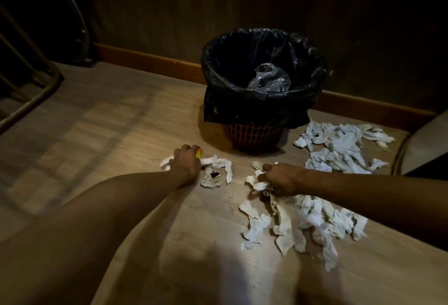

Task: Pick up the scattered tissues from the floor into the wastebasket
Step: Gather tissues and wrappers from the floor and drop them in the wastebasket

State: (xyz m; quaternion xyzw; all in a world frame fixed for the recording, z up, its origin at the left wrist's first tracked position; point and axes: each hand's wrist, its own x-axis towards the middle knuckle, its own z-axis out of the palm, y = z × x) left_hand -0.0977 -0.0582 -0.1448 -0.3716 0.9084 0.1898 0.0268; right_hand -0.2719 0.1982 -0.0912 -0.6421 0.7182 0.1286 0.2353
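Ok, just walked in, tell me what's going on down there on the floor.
A person is gathering crumpled tissues off the wooden floor. The left hand is down on a small clump and also holds something orange-yellow. The right hand is bunching tissues at the edge of the big pile. Another pile lies right of the wastebasket, whose black liner holds only clear plastic so far.

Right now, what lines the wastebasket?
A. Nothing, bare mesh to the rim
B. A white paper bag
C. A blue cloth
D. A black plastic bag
D: a black plastic bag drapes over the rim of the wastebasket, leaving only the orange mesh base showing below it.
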